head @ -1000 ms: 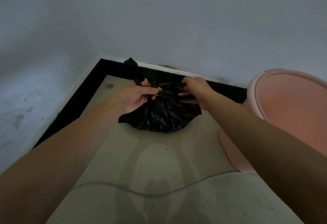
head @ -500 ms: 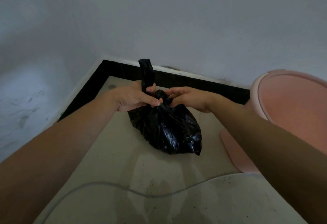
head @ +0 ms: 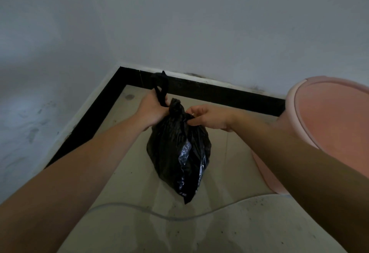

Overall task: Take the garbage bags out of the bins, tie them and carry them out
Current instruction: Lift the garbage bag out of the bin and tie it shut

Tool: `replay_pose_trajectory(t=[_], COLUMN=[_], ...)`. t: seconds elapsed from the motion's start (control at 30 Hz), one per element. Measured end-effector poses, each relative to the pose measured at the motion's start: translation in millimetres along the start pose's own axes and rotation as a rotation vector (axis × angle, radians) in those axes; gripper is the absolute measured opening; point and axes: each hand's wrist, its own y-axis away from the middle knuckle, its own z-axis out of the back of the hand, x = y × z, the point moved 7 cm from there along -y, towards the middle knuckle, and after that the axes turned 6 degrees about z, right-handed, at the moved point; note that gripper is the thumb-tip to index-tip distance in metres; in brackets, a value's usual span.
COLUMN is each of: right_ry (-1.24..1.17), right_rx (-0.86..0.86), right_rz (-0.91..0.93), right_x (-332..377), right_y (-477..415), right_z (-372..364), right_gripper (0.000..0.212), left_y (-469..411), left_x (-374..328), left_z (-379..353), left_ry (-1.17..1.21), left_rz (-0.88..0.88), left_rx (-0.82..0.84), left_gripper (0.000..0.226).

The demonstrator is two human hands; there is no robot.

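Dangling bag [head: 177, 152] at centre, seemingly clear of floor [head: 199, 232], probably so weight tightens the knot. Clenching its tail with left hand [head: 151, 110] at 9 o'clock of knot; pinching neck with right hand [head: 209, 117] at 3. Beyond, at 3 o'clock, bin [head: 329, 122].

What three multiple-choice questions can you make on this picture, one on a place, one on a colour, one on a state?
1. Where is the bin from the bag? A left of it; B right of it; C beneath it.
2. What colour is the bin? A pink; B blue; C green.
3. How is the bag? A spread flat; B inside the bin; C gripped at its top by the left hand and right hand.
B, it stands at the right edge; A, its wall is pink; C, fingers curl round the gathered top.
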Motion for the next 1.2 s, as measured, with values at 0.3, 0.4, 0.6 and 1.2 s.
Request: replay_pose_trajectory(t=[0.3, 0.4, 0.6, 1.2], right_ry=[-0.019, -0.033, -0.029, -0.208], right_rx=[-0.101, -0.135, -0.172, -0.345], right_rz=[0.052, 0.077, 0.122, 0.061], right_x=[7, 6, 7, -17], right_y=[2, 3, 1, 3], right_z=[1, 5, 8, 32], right_gripper=[0.035, 0.04, 0.039, 0.032], left_y=[8, 8, 7, -2], left_x=[10, 10, 15, 6], left_z=[-22, -21, -23, -19], left_ry=[0.402, 0.546, 0.77, 0.693], left_rz=[0.287, 0.374, 0.495, 0.274], left_rx=[0.229, 0.261, 0.259, 0.178], left_gripper=[0.013, 0.02, 0.03, 0.042])
